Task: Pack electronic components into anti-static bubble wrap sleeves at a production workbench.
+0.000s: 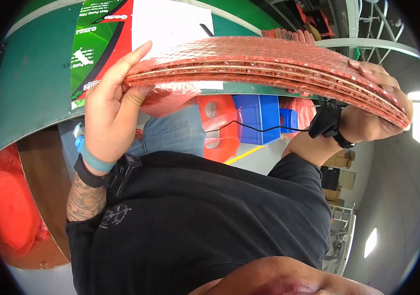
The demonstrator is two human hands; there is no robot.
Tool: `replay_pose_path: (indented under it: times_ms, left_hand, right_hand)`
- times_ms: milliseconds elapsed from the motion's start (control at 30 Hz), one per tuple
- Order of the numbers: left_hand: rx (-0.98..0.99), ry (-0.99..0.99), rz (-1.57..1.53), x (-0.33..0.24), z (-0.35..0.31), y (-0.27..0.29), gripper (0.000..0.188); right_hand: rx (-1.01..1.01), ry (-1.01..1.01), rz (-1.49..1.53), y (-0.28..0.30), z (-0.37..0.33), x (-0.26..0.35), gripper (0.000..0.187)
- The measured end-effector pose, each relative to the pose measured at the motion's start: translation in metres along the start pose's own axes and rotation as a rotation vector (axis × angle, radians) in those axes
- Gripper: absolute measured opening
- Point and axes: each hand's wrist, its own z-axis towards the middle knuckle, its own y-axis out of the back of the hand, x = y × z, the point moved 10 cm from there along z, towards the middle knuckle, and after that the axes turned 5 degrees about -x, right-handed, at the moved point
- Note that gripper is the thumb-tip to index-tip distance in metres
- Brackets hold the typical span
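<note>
Both my hands hold up a curved stack of red, translucent bubble-wrap sheets (259, 51), its layered edges facing me. My left hand (109, 105) pinches its left end, thumb underneath and fingers along the far side. At the other end, my right hand (384, 98) is closed round the stack, fingers over the top. Below the left end hangs a loose flap of red wrap (170, 101). Behind the stack, a green and red printed sheet (89, 64) and white paper (168, 24) lie on the green tabletop (28, 88). A thin black object (206, 30) rests by the paper.
More red wrap (288, 35) is piled beyond the stack. Under the table's near edge are blue bins (256, 120) and a red piece with holes (227, 123). A red roll (15, 211) stands lower left. A black cable (269, 129) runs to my right wrist.
</note>
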Motion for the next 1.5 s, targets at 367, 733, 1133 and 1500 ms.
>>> replay_pose_path:
  times_ms: [367, 733, 1133, 1500]
  left_hand:
    - [-0.003, 0.072, -0.06, -0.004, -0.007, 0.006, 0.045]
    - [-0.026, 0.017, -0.079, -0.001, -0.009, 0.013, 0.045]
    - [0.022, 0.096, -0.177, -0.002, -0.011, 0.005, 0.051]
    - [-0.039, 0.126, -0.335, 0.01, -0.012, 0.01, 0.048]
  right_hand:
    - [-0.013, -0.206, 0.041, 0.025, -0.036, -0.055, 0.04]
    - [0.02, -0.166, 0.106, 0.017, -0.039, -0.047, 0.035]
    - [-0.127, -0.116, 0.003, 0.012, -0.031, -0.009, 0.041]
    - [-0.06, -0.074, -0.016, 0.007, -0.03, -0.015, 0.041]
